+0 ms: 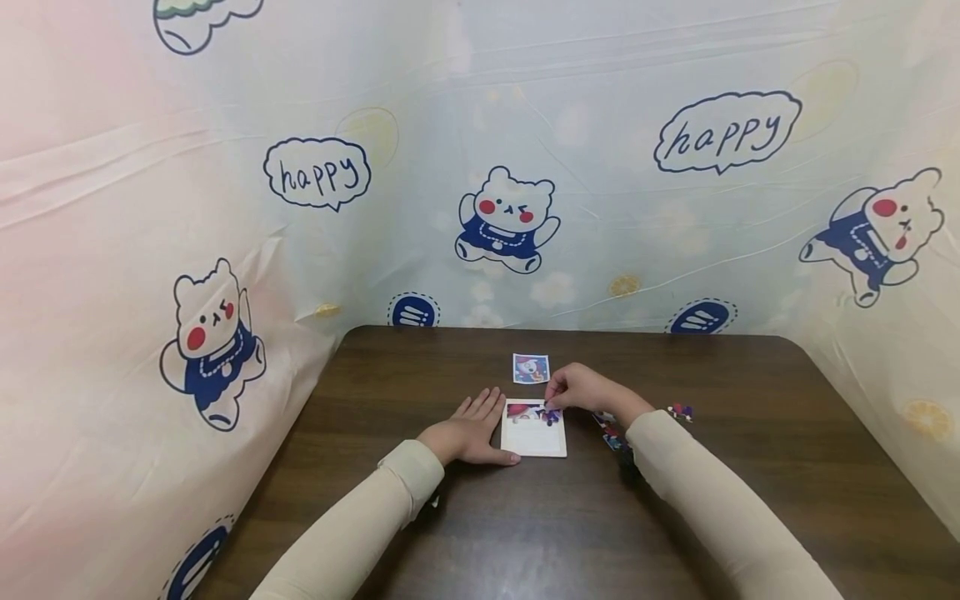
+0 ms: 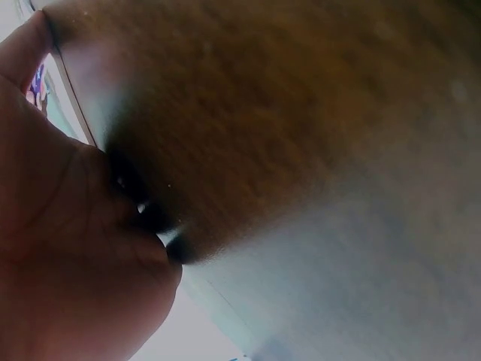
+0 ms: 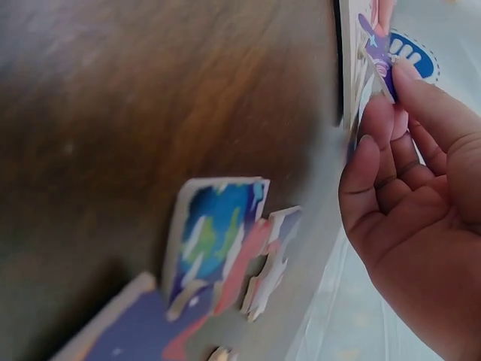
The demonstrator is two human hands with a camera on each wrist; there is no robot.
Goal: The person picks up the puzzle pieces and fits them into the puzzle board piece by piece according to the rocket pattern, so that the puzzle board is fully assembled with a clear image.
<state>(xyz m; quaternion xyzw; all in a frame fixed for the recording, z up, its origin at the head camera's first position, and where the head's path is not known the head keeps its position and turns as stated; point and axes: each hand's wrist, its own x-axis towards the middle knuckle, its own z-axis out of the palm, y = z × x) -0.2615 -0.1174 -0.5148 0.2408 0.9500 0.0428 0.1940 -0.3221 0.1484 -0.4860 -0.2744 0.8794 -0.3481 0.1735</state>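
Observation:
A white puzzle board [image 1: 534, 443] lies mid-table, with colored pieces along its upper part and its lower part bare white. My left hand [image 1: 474, 431] lies flat at the board's left side, fingers spread and extended, thumb at the lower left corner. At the board's upper right, my right hand [image 1: 588, 389] pinches a purple puzzle piece [image 3: 379, 56] between thumb and fingers. In the left wrist view the palm [image 2: 68, 226] hides most of the board.
Beyond the board lies a small picture card [image 1: 531, 368] of a white cartoon figure. Loose puzzle pieces [image 3: 218, 226] lie right of the board, partly beneath the right forearm. A small red, white and purple cluster [image 1: 681, 412] sits farther right. Printed cloth [image 1: 600, 250] hangs behind the table.

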